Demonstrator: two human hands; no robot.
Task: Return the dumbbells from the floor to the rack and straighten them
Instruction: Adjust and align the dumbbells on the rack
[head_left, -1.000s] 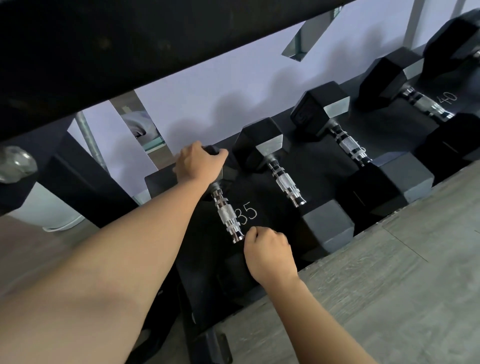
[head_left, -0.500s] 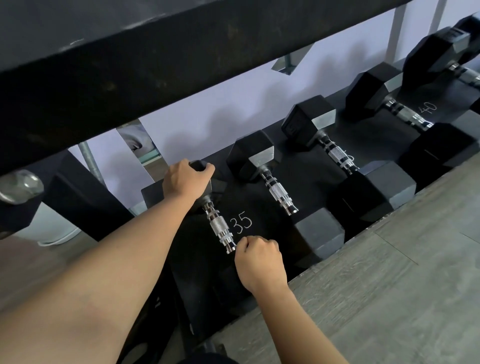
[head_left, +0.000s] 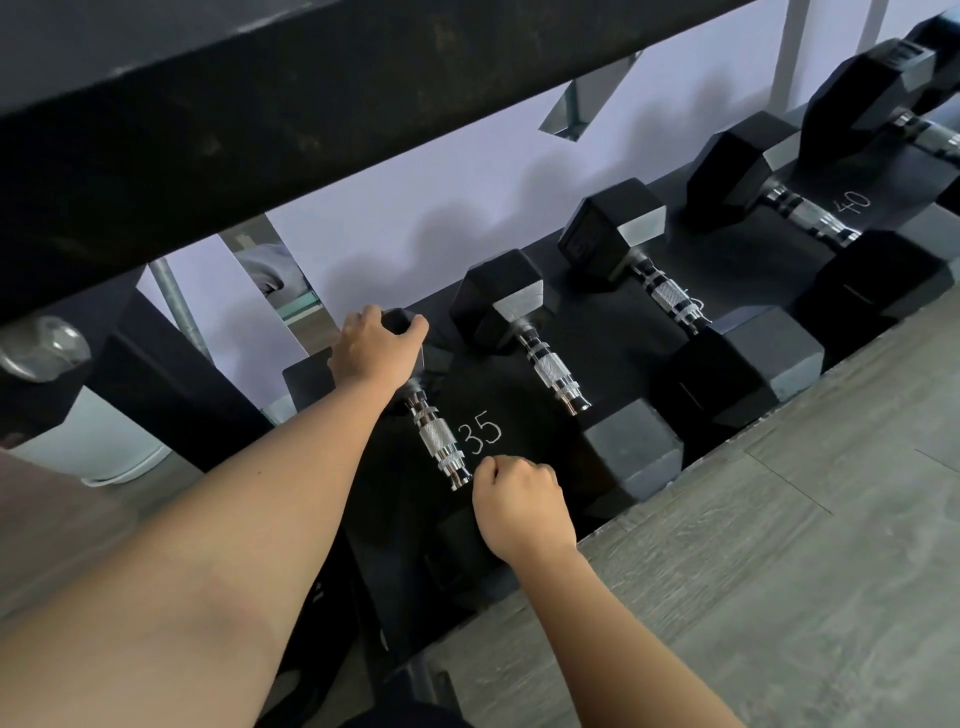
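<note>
A black hex dumbbell with a chrome handle (head_left: 439, 441) lies on the lowest shelf of the black rack (head_left: 519, 379), at its left end beside the chalked number 35. My left hand (head_left: 374, 348) grips its far head. My right hand (head_left: 522, 506) is closed over its near head, which is mostly hidden. To the right, a second dumbbell (head_left: 556, 374), a third (head_left: 670, 296) and a fourth (head_left: 810, 213) lie side by side on the same shelf.
The dark beam of the upper shelf (head_left: 311, 104) crosses overhead, close to my head. A chrome dumbbell end (head_left: 44, 348) shows at the far left. Grey wood-look floor (head_left: 779, 571) lies in front of the rack; a pale wall (head_left: 415, 208) stands behind it.
The view has shifted a little to the right and down. Both hands stay on the same dumbbell's heads; the dumbbell has barely moved.
</note>
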